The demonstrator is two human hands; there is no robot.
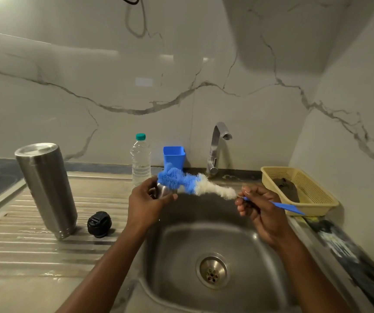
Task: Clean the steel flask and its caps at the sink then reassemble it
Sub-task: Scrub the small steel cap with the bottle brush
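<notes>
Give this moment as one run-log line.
step: brushing steel cap | left hand: holds steel cap | right hand: holds brush | flask, black cap: on drainboard

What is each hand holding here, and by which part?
The left hand grips the steel cap round its side; the right hand pinches the bottle brush by its blue handle, close to the bristles.

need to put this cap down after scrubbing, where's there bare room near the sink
Bare drainboard in front of the steel flask and black cap. Crowded behind: water bottle, blue cup, tap; basket fills the right ledge.
</notes>
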